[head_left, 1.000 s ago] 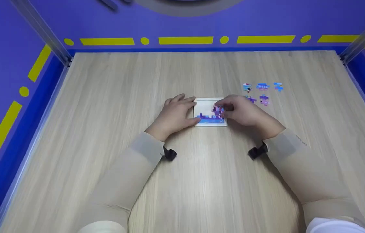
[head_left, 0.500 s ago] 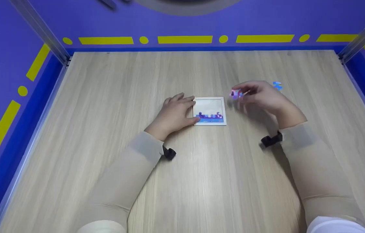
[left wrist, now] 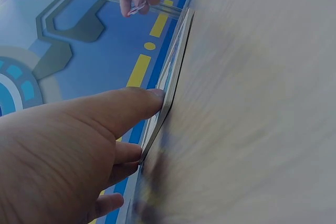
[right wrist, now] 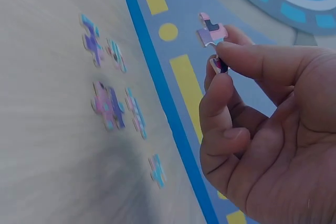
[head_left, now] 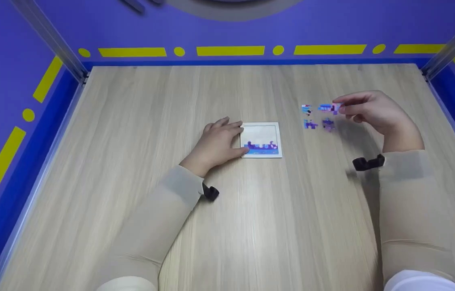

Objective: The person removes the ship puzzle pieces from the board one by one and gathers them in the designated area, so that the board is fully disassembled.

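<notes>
My left hand [head_left: 221, 143] lies at the left side of a small white puzzle tray [head_left: 280, 139], thumb on its near left corner and fingertips along its edge. Joined blue and purple pieces [head_left: 263, 150] fill the near part of the tray. In the right wrist view, a pink and purple jigsaw piece [right wrist: 211, 31] is pinched between the thumb and fingers of my right hand [head_left: 376, 111], raised over the table. The thumb covers part of it, and a dark pink bit shows below the thumb.
Several loose jigsaw pieces lie right of the tray, including a purple one [head_left: 328, 124] and a white and blue one [head_left: 307, 109]. A light blue piece [right wrist: 157, 170] lies apart from the others. Purple-blue walls [head_left: 227, 32] with yellow marks border the wooden table [head_left: 162, 105].
My right hand has lifted the pink and purple piece from the tray's right side and carried it right and away, beside the loose pieces. My left hand has stayed in place.
</notes>
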Demonstrator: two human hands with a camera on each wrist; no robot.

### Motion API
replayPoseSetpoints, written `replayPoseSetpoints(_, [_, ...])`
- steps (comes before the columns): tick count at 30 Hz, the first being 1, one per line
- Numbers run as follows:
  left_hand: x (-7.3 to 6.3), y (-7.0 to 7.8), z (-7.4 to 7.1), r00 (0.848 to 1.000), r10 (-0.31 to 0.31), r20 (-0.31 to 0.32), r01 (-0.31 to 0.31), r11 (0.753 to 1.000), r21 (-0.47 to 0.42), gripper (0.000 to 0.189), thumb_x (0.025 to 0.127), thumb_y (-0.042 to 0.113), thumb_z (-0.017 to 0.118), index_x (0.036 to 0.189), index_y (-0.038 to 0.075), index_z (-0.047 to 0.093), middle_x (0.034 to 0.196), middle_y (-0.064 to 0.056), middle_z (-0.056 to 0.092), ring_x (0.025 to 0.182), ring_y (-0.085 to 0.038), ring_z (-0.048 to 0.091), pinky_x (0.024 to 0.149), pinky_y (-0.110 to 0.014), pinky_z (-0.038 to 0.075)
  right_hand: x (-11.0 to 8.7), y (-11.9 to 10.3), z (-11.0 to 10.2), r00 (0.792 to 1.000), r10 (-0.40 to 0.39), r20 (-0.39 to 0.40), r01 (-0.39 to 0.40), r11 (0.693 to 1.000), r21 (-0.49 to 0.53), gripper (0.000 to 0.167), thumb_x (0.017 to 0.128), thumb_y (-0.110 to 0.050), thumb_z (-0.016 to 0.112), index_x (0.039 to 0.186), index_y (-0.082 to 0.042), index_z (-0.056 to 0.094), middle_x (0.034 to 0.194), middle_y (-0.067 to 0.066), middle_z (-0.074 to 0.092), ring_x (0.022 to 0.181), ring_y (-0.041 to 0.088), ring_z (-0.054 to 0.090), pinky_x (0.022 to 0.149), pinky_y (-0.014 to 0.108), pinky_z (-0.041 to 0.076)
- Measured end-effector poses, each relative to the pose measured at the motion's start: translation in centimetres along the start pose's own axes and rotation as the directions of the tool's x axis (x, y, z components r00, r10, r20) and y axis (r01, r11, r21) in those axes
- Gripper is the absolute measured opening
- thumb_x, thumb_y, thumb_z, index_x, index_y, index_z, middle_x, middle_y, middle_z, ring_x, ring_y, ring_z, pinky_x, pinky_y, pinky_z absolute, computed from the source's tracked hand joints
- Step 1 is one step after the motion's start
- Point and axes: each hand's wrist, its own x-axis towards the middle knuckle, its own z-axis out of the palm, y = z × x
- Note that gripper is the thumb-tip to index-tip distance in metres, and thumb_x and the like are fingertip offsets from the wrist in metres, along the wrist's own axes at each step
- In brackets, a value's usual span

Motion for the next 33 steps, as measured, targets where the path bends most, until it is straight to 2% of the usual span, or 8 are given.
replayPoseSetpoints(8, [0.0, -0.1, 0.1, 1.000, -0.003, 0.005, 0.003, 1.000, 0.005, 0.073, 0.106, 0.056, 0.075, 0.164, 0.014, 0.061, 0.181, -0.002, 0.048, 0.175, -0.036, 0.031, 0.141, -0.064, 0.025, 0.0, 1.0, -1.4, 0.998, 0.060, -0.013, -0.061, 0.996, -0.071, 0.025, 0.112, -0.021, 0.073, 0.129, -0.035, 0.085, 0.097, -0.022, 0.078, 0.083, 0.009, 0.062, 0.072, 0.025, 0.053])
replayPoseSetpoints(14, [0.0, 0.0, 0.1, 1.000, -0.005, 0.006, 0.005, 1.000, 0.003, 0.073, 0.106, 0.056, 0.074, 0.164, 0.014, 0.061, 0.181, -0.002, 0.048, 0.175, -0.036, 0.031, 0.141, -0.064, 0.024, 0.0, 1.5, -2.0, 0.996, 0.089, -0.016, -0.090, 0.990, -0.113, 0.026, 0.112, -0.022, 0.073, 0.121, -0.044, 0.084, 0.093, -0.024, 0.076, 0.080, 0.008, 0.061, 0.071, 0.027, 0.051])
replayPoseSetpoints(22, [0.0, 0.0, 0.0, 1.000, -0.006, 0.007, 0.006, 1.000, 0.003, 0.073, 0.105, 0.056, 0.075, 0.164, 0.014, 0.061, 0.181, -0.002, 0.048, 0.175, -0.036, 0.031, 0.141, -0.064, 0.024, 0.1, 2.3, -2.5, 0.990, 0.140, -0.016, -0.141, 0.977, -0.160, 0.024, 0.110, -0.023, 0.076, 0.122, -0.043, 0.084, 0.090, -0.024, 0.076, 0.082, 0.007, 0.065, 0.075, 0.027, 0.054])
replayPoseSetpoints(27, [0.0, 0.1, 0.0, 1.000, -0.006, 0.003, 0.006, 1.000, -0.005, 0.072, 0.105, 0.054, 0.077, 0.163, 0.014, 0.062, 0.180, -0.002, 0.048, 0.175, -0.037, 0.032, 0.141, -0.063, 0.025, 0.3, 2.7, -2.8, 0.986, 0.167, -0.002, -0.165, 0.968, -0.187, 0.028, 0.109, -0.019, 0.076, 0.130, -0.037, 0.084, 0.092, -0.026, 0.079, 0.087, 0.006, 0.071, 0.083, 0.025, 0.061])
replayPoseSetpoints(33, [0.0, 0.1, 0.0, 1.000, -0.009, 0.007, 0.009, 1.000, 0.001, 0.073, 0.105, 0.055, 0.076, 0.163, 0.014, 0.062, 0.181, -0.001, 0.048, 0.175, -0.036, 0.031, 0.141, -0.062, 0.025, 0.4, 2.9, -2.6, 0.983, 0.182, 0.000, -0.176, 0.951, -0.255, 0.035, 0.108, -0.019, 0.077, 0.143, -0.016, 0.079, 0.094, -0.023, 0.078, 0.087, 0.010, 0.070, 0.081, 0.026, 0.062])
